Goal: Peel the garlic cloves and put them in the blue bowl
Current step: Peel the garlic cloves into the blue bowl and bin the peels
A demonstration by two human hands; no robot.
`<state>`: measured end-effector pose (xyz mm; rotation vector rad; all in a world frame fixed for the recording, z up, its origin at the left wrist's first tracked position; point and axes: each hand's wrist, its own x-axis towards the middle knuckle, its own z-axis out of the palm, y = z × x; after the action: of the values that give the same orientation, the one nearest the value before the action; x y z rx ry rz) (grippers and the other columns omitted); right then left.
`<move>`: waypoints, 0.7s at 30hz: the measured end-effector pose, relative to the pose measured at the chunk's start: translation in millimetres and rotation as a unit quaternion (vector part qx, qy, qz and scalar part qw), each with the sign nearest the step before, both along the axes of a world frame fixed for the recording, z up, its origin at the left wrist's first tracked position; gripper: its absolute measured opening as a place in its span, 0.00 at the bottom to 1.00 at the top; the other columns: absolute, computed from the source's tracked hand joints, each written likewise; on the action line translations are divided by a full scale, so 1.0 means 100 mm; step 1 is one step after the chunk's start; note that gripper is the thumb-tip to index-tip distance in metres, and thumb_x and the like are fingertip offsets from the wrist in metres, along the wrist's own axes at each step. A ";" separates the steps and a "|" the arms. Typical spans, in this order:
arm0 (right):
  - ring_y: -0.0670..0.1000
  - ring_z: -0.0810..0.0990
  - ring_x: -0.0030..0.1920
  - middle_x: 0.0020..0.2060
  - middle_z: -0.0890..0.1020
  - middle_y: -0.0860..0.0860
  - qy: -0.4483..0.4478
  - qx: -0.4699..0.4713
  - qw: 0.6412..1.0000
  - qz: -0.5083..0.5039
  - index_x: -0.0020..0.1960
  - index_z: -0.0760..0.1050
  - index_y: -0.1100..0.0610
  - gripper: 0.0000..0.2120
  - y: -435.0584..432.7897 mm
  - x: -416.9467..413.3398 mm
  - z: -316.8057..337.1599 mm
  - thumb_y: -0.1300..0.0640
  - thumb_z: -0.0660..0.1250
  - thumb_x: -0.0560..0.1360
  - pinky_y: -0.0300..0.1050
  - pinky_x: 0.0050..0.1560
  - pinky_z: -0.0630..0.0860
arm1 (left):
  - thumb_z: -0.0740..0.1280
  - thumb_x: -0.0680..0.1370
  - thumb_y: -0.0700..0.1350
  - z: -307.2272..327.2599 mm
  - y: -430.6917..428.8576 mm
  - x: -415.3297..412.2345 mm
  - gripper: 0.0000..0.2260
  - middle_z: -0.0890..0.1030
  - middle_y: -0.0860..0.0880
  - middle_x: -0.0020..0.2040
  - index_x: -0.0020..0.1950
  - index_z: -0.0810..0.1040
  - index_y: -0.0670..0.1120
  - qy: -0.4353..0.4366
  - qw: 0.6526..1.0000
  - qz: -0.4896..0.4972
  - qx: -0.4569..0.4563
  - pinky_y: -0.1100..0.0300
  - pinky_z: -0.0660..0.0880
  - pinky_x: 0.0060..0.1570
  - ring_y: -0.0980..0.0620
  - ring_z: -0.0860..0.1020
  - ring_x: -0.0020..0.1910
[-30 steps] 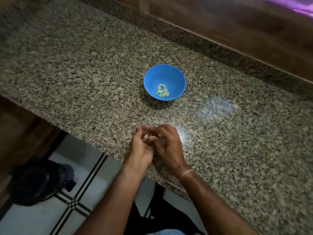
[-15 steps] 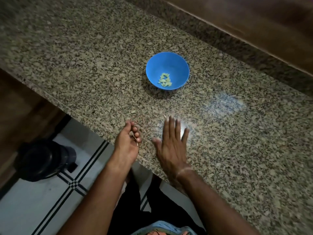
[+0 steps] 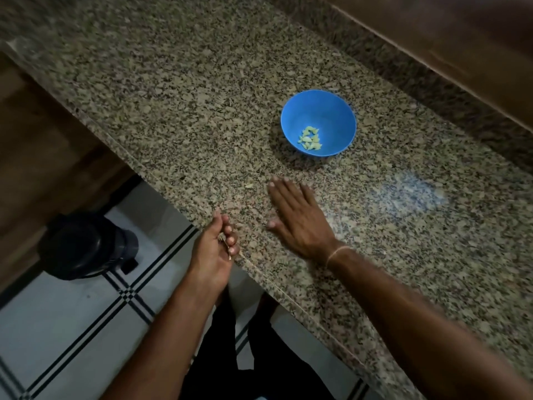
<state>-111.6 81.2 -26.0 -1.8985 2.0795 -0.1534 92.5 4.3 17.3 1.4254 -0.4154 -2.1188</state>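
Head view: round blue plastic bowl (image 3: pixel 331 111), 1 o'clock, holds peeled garlic cloves (image 3: pixel 310 139). Left hand (image 3: pixel 213 249), 7 o'clock, cups papery skins (image 3: pixel 223 239); right hand (image 3: pixel 297 217) flat, fingers (image 3: pixel 284 192) straight, on granite counter (image 3: pixel 173 111). Likely clearing peel; next: brush counter toward 7 o'clock.

Our left grip (image 3: pixel 215 249) sits at the desk (image 3: pixel 202 111) edge, fingers curled round pale scraps (image 3: pixel 222 238), forearm reaching up from below. Our right grip (image 3: pixel 297 217) is flat over the desk, palm down, fingers straight, thumb spread, forearm stretched across.
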 end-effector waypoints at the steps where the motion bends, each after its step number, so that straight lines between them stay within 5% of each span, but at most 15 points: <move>1: 0.51 0.39 0.84 0.85 0.43 0.52 -0.002 -0.002 1.000 0.004 0.86 0.41 0.54 0.35 0.11 0.07 -0.01 0.36 0.44 0.86 0.61 0.83 0.44 | 0.62 0.85 0.52 0.01 0.02 0.00 0.11 0.72 0.53 0.34 0.46 0.74 0.49 -0.002 1.000 -0.001 -0.001 0.66 0.63 0.23 0.58 0.68 0.27; 7: 0.48 0.40 0.84 0.85 0.41 0.48 -0.112 -0.028 0.988 -0.099 0.86 0.40 0.50 0.34 0.71 0.31 0.13 0.39 0.45 0.85 0.57 0.84 0.42 | 0.62 0.86 0.50 0.06 0.08 -0.02 0.11 0.73 0.53 0.34 0.46 0.75 0.48 0.002 1.000 -0.002 -0.002 0.66 0.64 0.23 0.58 0.69 0.28; 12: 0.53 0.32 0.83 0.83 0.32 0.55 0.002 0.027 0.982 -0.185 0.84 0.32 0.57 0.40 0.88 0.42 0.04 0.36 0.46 0.85 0.62 0.83 0.40 | 0.64 0.85 0.51 0.07 0.11 -0.01 0.11 0.73 0.53 0.34 0.46 0.75 0.48 0.004 1.000 -0.004 -0.005 0.67 0.64 0.23 0.58 0.69 0.28; 16: 0.54 0.30 0.82 0.82 0.31 0.57 -0.023 0.024 0.985 -0.172 0.83 0.30 0.58 0.40 0.41 0.54 0.00 0.35 0.46 0.86 0.59 0.83 0.36 | 0.63 0.85 0.51 0.08 0.13 -0.03 0.11 0.73 0.53 0.34 0.46 0.75 0.48 -0.001 1.000 -0.015 -0.011 0.67 0.64 0.23 0.59 0.69 0.28; 21: 0.52 0.42 0.85 0.85 0.46 0.54 -0.069 -0.039 0.994 -0.069 0.86 0.47 0.54 0.30 0.22 0.64 0.00 0.47 0.51 0.88 0.56 0.84 0.48 | 0.62 0.86 0.50 0.12 0.15 -0.04 0.11 0.73 0.53 0.34 0.46 0.75 0.48 0.003 1.000 -0.015 -0.006 0.67 0.64 0.23 0.58 0.68 0.27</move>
<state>-48.0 102.7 -25.9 -1.7331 2.1368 -0.3916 88.3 19.5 28.8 1.4141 -0.4487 -2.1410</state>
